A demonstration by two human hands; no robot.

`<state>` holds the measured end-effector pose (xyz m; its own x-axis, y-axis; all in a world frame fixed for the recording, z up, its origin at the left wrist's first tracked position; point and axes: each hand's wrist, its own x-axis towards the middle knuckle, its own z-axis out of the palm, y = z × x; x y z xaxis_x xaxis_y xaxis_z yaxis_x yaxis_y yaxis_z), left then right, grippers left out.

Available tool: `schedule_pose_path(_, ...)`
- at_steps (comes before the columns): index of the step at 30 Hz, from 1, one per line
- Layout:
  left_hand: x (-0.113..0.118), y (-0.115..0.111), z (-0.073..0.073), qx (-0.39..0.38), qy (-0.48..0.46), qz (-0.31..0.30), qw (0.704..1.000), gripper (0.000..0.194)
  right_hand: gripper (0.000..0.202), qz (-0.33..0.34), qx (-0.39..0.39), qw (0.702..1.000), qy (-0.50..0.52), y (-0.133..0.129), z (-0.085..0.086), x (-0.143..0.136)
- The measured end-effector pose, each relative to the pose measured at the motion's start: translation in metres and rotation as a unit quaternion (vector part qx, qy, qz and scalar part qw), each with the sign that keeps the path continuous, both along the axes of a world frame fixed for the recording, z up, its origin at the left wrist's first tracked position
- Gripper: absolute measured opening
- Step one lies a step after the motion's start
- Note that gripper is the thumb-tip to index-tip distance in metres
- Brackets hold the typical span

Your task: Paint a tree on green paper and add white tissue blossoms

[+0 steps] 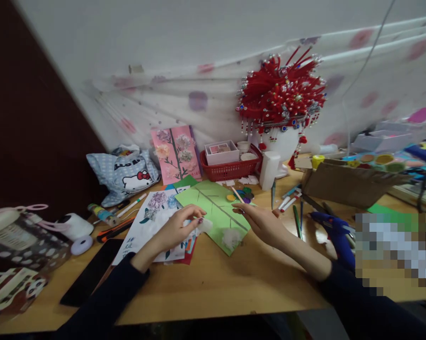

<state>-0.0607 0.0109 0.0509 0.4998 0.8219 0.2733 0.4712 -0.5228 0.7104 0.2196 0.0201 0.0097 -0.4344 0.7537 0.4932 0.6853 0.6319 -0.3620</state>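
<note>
My left hand [180, 225] pinches a small piece of thin white translucent material [205, 225] between thumb and fingertips, over the left side of a green sheet of paper [213, 203]. A dark branching stem shows on the sheet, and a whitish fluffy tuft [232, 237] lies at its near corner. My right hand [262, 224] hovers at the sheet's right edge, fingers stretched out, with nothing visible in them. Just behind its fingers is a thin pale stick [238, 194], beside small pots of coloured paint [247, 192].
Left are a white sheet with flower pictures [142, 231], a black phone [92, 271] and a patterned bag [128, 174]. Behind stand a pink flower card [176, 153], a red basket [230, 169], a white bottle [269, 170] and a red beaded headdress [283, 94]. A blue glue gun [340, 238] lies right.
</note>
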Motion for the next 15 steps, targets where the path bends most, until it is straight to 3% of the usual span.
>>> schedule_pose_path(3, 0.025, 0.007, 0.001, 0.029, 0.028, -0.071, 0.997, 0.01, 0.035, -0.01, 0.0, 0.998, 0.061, 0.01, -0.007, -0.006)
schedule_pose_path(7, 0.045, 0.003, -0.007, 0.023, 0.024, -0.093, 0.995, 0.009, 0.04, 0.027, 0.024, 0.993, 0.115, -0.006, -0.012, 0.007)
schedule_pose_path(12, 0.057, -0.013, -0.03, -0.048, 0.003, -0.101, 0.994, 0.011, 0.052, 0.113, 0.069, 0.982, 0.138, -0.036, -0.014, 0.03)
schedule_pose_path(15, 0.061, -0.019, -0.045, -0.03, 0.005, -0.105, 0.994, 0.01, 0.059, 0.123, 0.118, 0.973, 0.156, -0.047, -0.016, 0.036)
